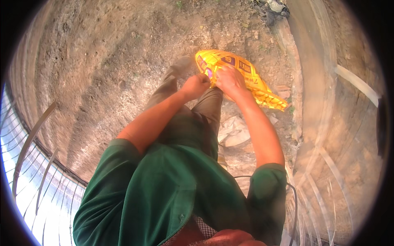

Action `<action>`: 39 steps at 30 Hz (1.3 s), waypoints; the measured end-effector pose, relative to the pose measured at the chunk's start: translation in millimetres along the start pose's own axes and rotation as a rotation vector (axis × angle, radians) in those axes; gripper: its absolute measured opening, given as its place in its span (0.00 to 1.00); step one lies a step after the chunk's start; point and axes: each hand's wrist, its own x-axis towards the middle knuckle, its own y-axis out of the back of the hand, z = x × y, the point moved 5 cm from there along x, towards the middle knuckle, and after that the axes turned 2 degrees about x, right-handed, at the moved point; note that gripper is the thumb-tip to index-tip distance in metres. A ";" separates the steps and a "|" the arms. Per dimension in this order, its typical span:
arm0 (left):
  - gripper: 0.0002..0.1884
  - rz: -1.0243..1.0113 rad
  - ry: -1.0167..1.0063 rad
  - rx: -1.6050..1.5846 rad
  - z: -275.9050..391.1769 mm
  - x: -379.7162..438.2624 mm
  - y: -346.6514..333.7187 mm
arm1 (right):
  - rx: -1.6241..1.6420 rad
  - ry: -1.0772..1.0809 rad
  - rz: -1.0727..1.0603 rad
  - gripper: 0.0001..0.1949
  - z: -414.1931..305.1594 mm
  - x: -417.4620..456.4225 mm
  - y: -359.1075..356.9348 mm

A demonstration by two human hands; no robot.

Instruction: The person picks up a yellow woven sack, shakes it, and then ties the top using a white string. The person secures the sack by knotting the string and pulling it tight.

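A plump yellow plastic sack with dark printed blocks of writing leans by my lower leg, tilted, its crimped end pointing to the right. My right hand grips the near left edge of the sack, fingers curled into the yellow film. Close beside it, my left hand has its thumb and fingers pinched together at the same edge. A small purple-and-white patch shows on the sack between the two hands. My fingertips hide the exact spot being held.
Bare, crumbly soil spreads ahead and to the left. A low brick-like edging runs along the right, with a wall beyond it. Pale crumpled sheeting lies beside my leg; dark and white scraps lie at the far right.
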 end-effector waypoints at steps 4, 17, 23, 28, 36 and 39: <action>0.13 -0.008 -0.082 0.119 8.6 1.5 0.6 | 0.059 -0.122 0.094 0.05 1.7 -9.4 0.2; 0.10 0.031 -0.095 0.126 -1.0 -4.0 4.7 | 0.405 -0.640 0.447 0.08 -12.7 -73.7 -23.6; 0.13 0.166 -0.322 0.432 32.7 0.1 34.4 | 1.009 -0.888 0.528 0.18 -26.7 -80.8 -97.2; 0.22 -0.229 -0.581 0.912 82.1 -4.2 27.5 | 1.306 -1.009 0.718 0.24 -37.8 -47.1 -109.3; 0.24 -0.395 -0.681 1.406 101.8 16.5 7.3 | 1.302 -1.099 1.051 0.17 -38.7 -42.0 -114.4; 0.24 -0.416 -0.680 1.453 101.5 25.0 1.6 | 1.341 -1.092 1.098 0.13 -41.8 -39.5 -124.7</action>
